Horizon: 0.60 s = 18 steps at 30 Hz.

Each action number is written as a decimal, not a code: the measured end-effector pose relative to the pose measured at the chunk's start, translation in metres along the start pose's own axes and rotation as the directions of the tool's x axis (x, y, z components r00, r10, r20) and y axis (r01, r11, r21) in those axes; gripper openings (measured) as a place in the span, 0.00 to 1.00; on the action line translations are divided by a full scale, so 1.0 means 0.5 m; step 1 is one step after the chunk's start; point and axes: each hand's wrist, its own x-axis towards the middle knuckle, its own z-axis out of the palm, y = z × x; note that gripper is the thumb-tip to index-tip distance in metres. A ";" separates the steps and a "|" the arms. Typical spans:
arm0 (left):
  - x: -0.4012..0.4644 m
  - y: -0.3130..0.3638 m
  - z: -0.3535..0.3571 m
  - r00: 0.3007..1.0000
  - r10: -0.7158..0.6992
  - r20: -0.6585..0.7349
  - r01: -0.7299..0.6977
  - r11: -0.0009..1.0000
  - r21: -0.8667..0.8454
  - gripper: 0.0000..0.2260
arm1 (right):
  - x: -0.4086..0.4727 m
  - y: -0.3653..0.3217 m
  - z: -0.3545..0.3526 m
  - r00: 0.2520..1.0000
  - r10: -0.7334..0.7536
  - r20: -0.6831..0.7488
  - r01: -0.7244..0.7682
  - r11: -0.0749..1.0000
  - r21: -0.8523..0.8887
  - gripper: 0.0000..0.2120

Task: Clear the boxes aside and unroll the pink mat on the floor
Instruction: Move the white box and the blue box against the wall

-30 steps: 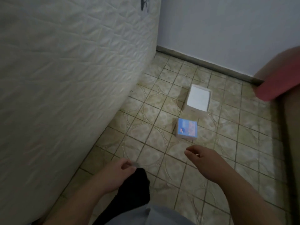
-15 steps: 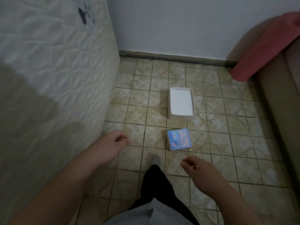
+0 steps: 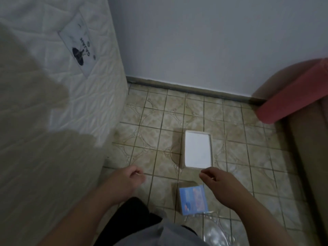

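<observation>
left grip [image 3: 128, 180] loosely curled, holds nothing | right grip [image 3: 215, 181] loosely curled, holds nothing, above floor [image 3: 156, 121] | white box [image 3: 197, 151] at 12 | blue box [image 3: 193, 199] at 6 | pink mat [image 3: 291, 94] rolled, at 2

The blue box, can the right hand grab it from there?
Probably yes. The right hand hovers just above and beside the blue box, holding nothing, its fingers loosely curled. Nothing lies between them on the floor; the white box sits farther off.
</observation>
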 end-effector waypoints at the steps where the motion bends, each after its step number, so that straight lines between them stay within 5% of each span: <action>1: 0.023 0.007 -0.017 1.000 -0.006 -0.005 0.006 1.000 0.006 0.09 | 0.030 -0.018 -0.015 1.000 -0.008 -0.001 0.008 1.000 -0.008 0.18; 8: 0.239 0.073 -0.162 0.998 0.010 0.061 -0.014 0.998 0.069 0.10 | 0.230 -0.124 -0.083 0.996 0.040 -0.082 -0.033 0.996 0.081 0.16; 18: 0.548 0.398 -0.316 0.922 0.204 0.329 -0.338 0.840 0.425 0.12 | 0.321 -0.185 -0.125 0.882 0.431 -0.191 -0.289 0.814 0.504 0.16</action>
